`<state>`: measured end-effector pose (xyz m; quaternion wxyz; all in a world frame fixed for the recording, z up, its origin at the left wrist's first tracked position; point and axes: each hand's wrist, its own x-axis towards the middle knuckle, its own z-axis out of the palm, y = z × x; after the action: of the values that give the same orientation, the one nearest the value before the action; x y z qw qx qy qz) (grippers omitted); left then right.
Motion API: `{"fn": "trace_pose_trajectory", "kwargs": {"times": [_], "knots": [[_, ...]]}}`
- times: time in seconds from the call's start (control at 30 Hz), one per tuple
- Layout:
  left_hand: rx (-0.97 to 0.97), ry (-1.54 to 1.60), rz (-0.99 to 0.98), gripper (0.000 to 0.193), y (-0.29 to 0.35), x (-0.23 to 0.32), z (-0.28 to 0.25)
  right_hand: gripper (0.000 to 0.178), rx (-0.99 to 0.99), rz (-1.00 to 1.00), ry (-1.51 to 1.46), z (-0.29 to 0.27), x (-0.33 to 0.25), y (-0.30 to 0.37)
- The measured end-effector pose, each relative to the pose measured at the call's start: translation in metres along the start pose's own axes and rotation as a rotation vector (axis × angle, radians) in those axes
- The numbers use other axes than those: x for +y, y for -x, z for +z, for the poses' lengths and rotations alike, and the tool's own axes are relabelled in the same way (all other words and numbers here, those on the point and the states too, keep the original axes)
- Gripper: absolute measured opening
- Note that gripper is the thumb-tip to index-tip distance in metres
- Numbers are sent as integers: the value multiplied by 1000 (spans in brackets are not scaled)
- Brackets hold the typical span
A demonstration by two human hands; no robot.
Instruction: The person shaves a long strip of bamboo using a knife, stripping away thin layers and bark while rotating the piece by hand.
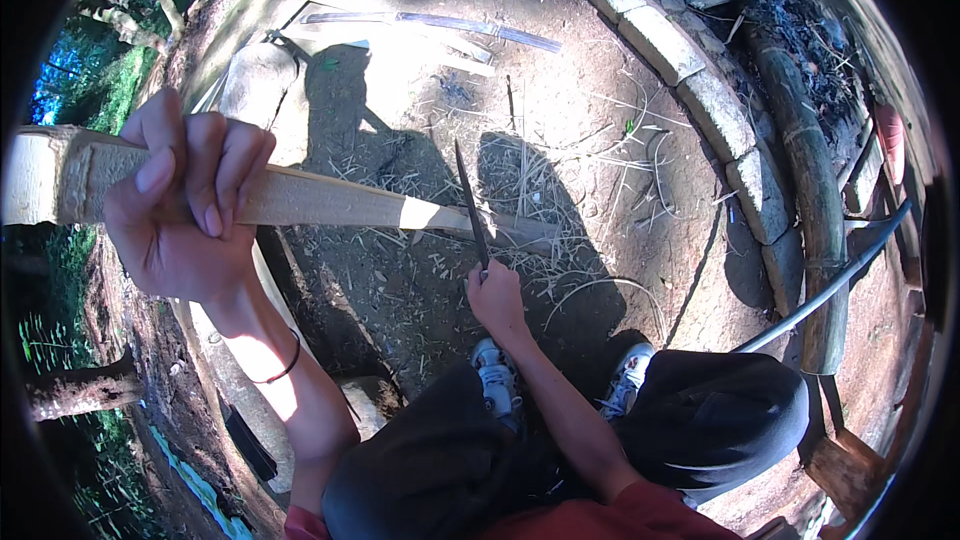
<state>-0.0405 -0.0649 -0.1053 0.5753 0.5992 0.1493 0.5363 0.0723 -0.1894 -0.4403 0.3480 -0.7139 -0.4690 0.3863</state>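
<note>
My left hand [192, 202] is closed round a long split bamboo strip [335, 202], raised at the left. The strip has a thick joint near the left edge and slants down to the right, its far end low among shavings on the ground. In my right hand [497, 302] is a knife [469, 195] with a long, narrow dark blade pointing up and away. The blade crosses the strip towards its far end; whether it touches, I cannot tell. My fingers hide most of the knife's handle.
Thin bamboo shavings [520, 175] litter the dirt round the strip. More split bamboo lengths [430, 20] lie farther off beside a stone [258, 80]. A curved brick border [690, 70] runs along the right, with a log [800, 160] and ash [810, 50] beyond. My shoes [497, 380] are close below.
</note>
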Motion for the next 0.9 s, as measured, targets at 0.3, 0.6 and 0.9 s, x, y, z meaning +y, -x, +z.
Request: {"fn": "trace_pose_trajectory", "kwargs": {"times": [0.3, 0.6, 0.9], "knots": [[4, -40, -42, 27, -1, -1, -1, 22, 10, 15, 22, 3, -6, 15], [-202, 122, -154, 33, -21, 2, -24, 23, -50, 64, -127, -10, -5, -3], [217, -221, 109, 32, -22, -13, -9, 25, -39, 145, -108, -13, -5, 11]]}}
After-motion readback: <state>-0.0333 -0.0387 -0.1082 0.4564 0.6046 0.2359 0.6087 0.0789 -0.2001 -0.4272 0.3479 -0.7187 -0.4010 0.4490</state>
